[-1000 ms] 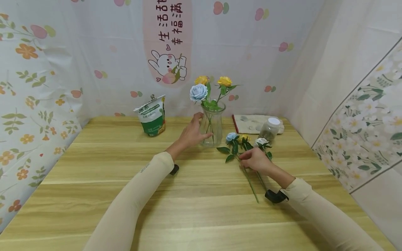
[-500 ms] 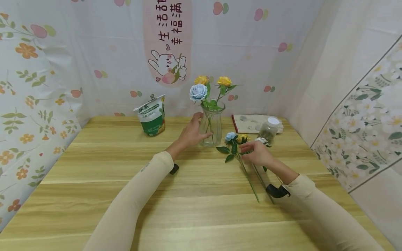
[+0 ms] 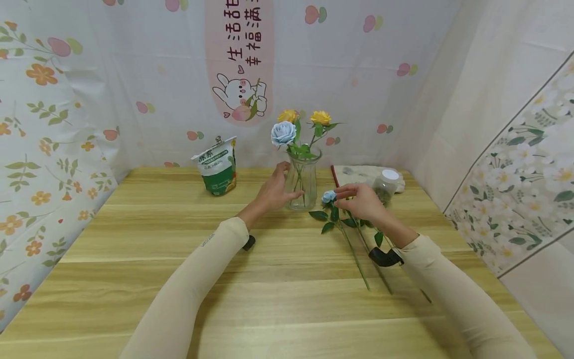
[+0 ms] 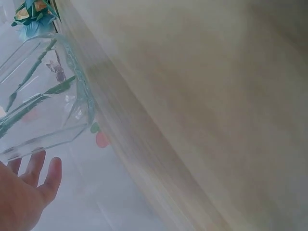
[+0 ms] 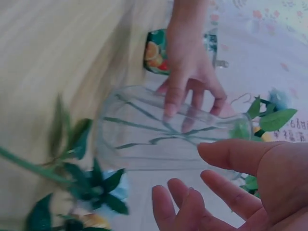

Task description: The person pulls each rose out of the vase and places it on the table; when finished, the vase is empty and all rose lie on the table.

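A clear glass vase (image 3: 309,182) stands near the back of the table, holding a light blue rose (image 3: 283,133) and two yellow roses. My left hand (image 3: 272,192) holds its left side, thumb across the front and fingers behind. My right hand (image 3: 362,202) is above the flowers to the vase's right, its fingers apart with nothing between them. Below it lie several long-stemmed flowers, among them a blue rose (image 3: 329,196) with green leaves. The hand covers most of the other flower heads. In the right wrist view, the right fingers (image 5: 178,202) overlap the vase's edge.
A green and white pouch (image 3: 218,167), clipped at the top, stands at the back left. At the back right are a white-lidded jar (image 3: 386,185) and a pale cloth item (image 3: 358,173) with a red edge. A printed curtain (image 3: 161,89) hangs behind the table.
My right hand has let go of the blue rose's stem and moved up and back over the flower heads. My left hand stays on the vase.
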`<act>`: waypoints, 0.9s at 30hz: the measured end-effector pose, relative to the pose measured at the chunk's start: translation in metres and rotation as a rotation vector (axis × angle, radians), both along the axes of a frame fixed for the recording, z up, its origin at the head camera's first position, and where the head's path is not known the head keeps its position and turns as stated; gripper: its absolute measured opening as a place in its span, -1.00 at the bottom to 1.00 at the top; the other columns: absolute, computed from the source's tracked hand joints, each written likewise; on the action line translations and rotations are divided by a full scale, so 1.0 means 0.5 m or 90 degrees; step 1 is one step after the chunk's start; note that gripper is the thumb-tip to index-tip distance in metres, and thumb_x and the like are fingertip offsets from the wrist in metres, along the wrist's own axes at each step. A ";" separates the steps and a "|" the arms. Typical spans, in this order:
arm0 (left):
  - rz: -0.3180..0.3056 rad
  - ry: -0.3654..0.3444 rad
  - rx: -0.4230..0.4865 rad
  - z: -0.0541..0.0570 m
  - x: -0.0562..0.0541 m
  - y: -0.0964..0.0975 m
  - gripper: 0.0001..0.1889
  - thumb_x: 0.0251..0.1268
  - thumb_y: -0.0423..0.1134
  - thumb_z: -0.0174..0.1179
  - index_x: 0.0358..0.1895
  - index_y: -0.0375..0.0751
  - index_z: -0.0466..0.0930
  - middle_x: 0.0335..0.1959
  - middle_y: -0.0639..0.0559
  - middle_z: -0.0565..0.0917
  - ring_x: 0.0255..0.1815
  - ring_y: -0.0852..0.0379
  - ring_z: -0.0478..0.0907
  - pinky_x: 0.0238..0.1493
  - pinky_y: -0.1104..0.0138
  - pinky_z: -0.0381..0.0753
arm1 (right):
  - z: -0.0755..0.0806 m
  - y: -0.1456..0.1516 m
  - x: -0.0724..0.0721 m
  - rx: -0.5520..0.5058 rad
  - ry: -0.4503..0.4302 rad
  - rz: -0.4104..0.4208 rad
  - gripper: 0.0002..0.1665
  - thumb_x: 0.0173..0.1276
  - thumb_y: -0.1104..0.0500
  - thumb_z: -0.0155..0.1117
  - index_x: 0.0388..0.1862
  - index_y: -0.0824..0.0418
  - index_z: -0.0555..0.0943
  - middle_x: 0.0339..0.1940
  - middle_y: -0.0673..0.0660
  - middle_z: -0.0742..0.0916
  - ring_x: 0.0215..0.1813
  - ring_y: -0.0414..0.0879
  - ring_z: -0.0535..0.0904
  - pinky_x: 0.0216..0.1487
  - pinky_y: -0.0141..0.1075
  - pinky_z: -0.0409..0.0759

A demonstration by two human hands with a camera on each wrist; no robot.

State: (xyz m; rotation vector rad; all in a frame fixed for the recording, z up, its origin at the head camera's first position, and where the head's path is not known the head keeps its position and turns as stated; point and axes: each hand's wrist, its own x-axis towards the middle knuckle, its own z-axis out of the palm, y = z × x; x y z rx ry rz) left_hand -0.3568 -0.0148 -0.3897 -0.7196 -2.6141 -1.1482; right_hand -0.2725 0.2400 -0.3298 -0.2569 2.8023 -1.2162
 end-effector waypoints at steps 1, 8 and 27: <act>0.000 0.000 0.000 0.000 0.000 0.000 -0.08 0.21 -0.02 0.41 0.45 -0.18 -0.02 0.43 -0.19 0.30 0.26 -0.18 0.45 0.13 -0.04 0.49 | 0.005 -0.006 -0.005 -0.004 0.006 -0.001 -0.54 0.41 0.19 0.30 0.24 0.31 0.58 0.09 0.33 0.69 -0.36 -0.01 0.65 -0.46 -0.28 0.50; 0.002 -0.001 -0.005 -0.006 -0.004 -0.003 -0.07 0.21 0.01 0.40 0.46 -0.17 -0.03 0.43 -0.18 0.30 0.24 -0.16 0.47 0.12 -0.02 0.50 | 0.040 -0.045 -0.047 -0.062 0.096 -0.036 -0.65 0.51 0.11 0.17 0.11 0.29 0.66 0.09 0.30 0.68 -0.23 0.10 0.64 -0.44 -0.31 0.53; 0.015 0.019 -0.020 -0.006 -0.005 0.002 -0.08 0.20 0.01 0.41 0.45 -0.19 0.00 0.40 -0.17 0.33 0.20 -0.13 0.49 0.07 0.01 0.53 | 0.073 -0.080 -0.150 -0.143 0.142 0.025 -0.51 0.61 0.03 0.00 0.35 0.27 0.51 0.40 0.25 0.50 0.45 0.12 0.34 0.40 0.06 0.29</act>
